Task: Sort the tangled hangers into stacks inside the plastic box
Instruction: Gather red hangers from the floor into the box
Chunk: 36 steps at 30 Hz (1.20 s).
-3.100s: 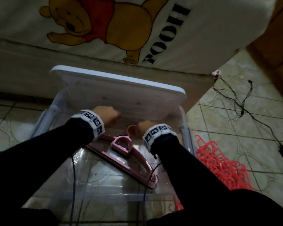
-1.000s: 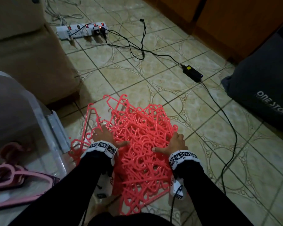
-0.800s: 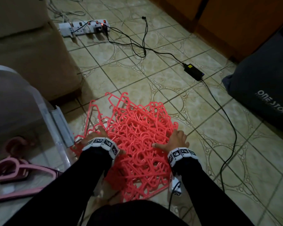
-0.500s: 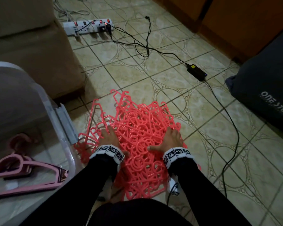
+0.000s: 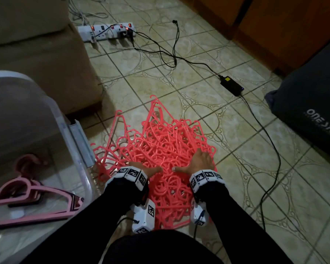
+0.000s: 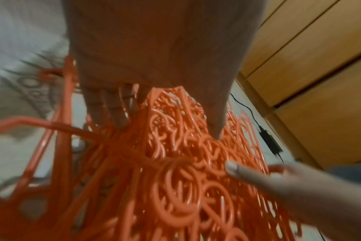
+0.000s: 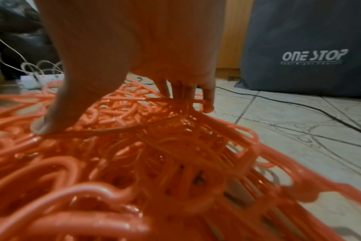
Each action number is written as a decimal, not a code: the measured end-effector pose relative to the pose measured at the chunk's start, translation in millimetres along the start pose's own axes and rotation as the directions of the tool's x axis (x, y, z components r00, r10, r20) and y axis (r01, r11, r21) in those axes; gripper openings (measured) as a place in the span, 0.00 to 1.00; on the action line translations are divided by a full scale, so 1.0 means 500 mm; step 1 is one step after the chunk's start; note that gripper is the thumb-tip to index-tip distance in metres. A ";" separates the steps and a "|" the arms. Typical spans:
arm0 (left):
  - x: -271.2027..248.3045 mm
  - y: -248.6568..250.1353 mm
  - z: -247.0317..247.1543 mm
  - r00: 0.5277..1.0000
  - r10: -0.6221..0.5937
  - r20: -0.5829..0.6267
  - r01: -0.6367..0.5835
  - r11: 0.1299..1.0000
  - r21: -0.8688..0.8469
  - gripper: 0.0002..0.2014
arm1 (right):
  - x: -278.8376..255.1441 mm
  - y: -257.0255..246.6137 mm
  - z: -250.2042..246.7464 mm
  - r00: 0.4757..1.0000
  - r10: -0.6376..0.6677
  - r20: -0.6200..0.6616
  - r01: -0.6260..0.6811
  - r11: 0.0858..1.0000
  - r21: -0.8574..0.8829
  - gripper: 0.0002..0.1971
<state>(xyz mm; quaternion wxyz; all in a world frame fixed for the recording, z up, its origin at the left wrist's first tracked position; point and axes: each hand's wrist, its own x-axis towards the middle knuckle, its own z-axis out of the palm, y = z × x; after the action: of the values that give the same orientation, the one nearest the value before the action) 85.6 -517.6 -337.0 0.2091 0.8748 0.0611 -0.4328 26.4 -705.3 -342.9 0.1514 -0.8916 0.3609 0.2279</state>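
Note:
A tangled pile of coral-red hangers [image 5: 166, 149] lies on the tiled floor right of the clear plastic box [image 5: 72, 147]. A few pink hangers [image 5: 29, 195] lie stacked inside the box. My left hand [image 5: 151, 168] sits on the pile's near left. In the left wrist view the left hand [image 6: 165, 127] has its fingers [image 6: 113, 112] dug into the tangle and its thumb on top. My right hand [image 5: 198, 162] grips the pile's right edge. The right wrist view shows the right hand [image 7: 113, 114] with curled fingers [image 7: 185, 96] hooked over the bars.
A power strip [image 5: 107, 32], a black adapter [image 5: 231, 85] and its cable [image 5: 271, 141] lie on the floor beyond and right of the pile. A dark bag [image 5: 312, 103] stands at right, a brown couch [image 5: 36, 54] at left, wooden cabinets [image 5: 274, 25] at the back.
Three seconds ago both hands were in the box at the pink hangers. In the last second, both hands have drawn the red pile toward me and moved closer together.

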 end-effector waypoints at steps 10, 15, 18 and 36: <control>0.000 0.001 0.002 0.996 -0.036 -0.079 0.011 0.956 -0.294 0.42 | -0.001 -0.010 0.002 0.999 -0.020 -0.046 0.015 0.993 -0.117 0.62; 0.013 0.005 0.018 0.996 -0.032 -0.086 0.001 0.942 -0.337 0.49 | 0.002 -0.005 -0.012 0.998 -0.068 0.005 0.068 0.996 -0.061 0.59; 0.022 0.004 0.029 0.994 0.011 -0.111 -0.046 0.946 -0.320 0.49 | -0.002 0.001 -0.014 0.997 -0.080 0.012 0.079 0.996 0.033 0.56; 0.036 0.018 0.037 0.973 0.214 -0.085 -0.229 0.935 -0.271 0.40 | 0.007 -0.014 -0.057 0.993 0.032 0.110 -0.064 0.953 0.295 0.55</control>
<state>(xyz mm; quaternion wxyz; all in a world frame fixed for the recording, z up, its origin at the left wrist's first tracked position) 85.9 -535.0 -358.3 0.3758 0.8493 0.0279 -0.3697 42.1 -714.8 -319.8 0.2973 -0.8363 0.4043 0.2206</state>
